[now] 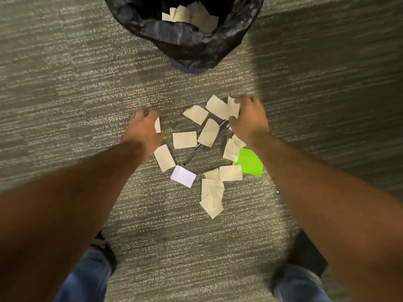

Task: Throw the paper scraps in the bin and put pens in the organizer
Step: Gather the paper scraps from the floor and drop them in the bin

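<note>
Several tan paper scraps (185, 139) lie scattered on the carpet, together with a white scrap (183, 176) and a green scrap (248, 162). A dark pen (196, 151) lies among them, partly covered by scraps. My left hand (145, 130) is curled around a tan scrap (157, 125) at the left edge of the pile. My right hand (248, 120) pinches a tan scrap (233, 108) at the pile's far right. The bin (192, 46), lined with a black bag, stands just beyond the pile and holds several tan scraps. No organizer is in view.
Grey striped carpet (65, 83) covers the whole floor. My knees in blue jeans (87, 277) and dark shoes (309, 253) sit at the bottom of the view, just behind the pile.
</note>
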Demonstrator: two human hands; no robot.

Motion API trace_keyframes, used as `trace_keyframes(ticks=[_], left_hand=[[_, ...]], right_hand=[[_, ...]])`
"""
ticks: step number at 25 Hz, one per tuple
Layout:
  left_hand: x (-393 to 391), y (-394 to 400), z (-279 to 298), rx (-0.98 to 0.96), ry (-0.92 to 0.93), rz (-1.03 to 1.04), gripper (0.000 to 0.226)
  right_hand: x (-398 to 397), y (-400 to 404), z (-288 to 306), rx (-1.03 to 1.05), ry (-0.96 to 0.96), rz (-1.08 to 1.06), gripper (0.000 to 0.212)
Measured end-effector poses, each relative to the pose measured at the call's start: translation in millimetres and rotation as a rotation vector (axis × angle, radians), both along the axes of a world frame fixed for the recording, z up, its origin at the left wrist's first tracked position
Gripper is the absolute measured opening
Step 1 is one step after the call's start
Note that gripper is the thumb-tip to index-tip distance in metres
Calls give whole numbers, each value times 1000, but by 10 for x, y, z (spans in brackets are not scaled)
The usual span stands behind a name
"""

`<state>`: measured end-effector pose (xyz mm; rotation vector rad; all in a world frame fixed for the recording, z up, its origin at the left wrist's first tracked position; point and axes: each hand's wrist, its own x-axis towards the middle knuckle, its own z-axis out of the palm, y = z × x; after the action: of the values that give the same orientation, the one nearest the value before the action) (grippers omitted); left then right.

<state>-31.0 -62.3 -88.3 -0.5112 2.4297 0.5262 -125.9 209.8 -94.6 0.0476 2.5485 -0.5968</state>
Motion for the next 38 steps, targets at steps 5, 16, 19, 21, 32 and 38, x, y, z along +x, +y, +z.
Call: trace_keyframes(ticks=[5,16,19,21,32,38], left_hand=[[-19,-28,-219,-219,24,-177,73],[184,-151,-329,-81,124,-94,56],[116,-93,-346,-80,50,8,45],[87,-67,-338,-68,-19,-25,31],[-17,415,-121,317,1,-384,24],[-69,701,-247,-19,137,-508,23]], right_hand=[[-205,-151,-217,228,-24,37,59],[-282,18,-168,-246,43,-274,25],[-217,-239,-203,-116,-20,144,13],[-163,-412,-244,44,10,385,15],[-115,-505,-312,347,117,508,29],[-125,-367,-290,189,60,283,27]])
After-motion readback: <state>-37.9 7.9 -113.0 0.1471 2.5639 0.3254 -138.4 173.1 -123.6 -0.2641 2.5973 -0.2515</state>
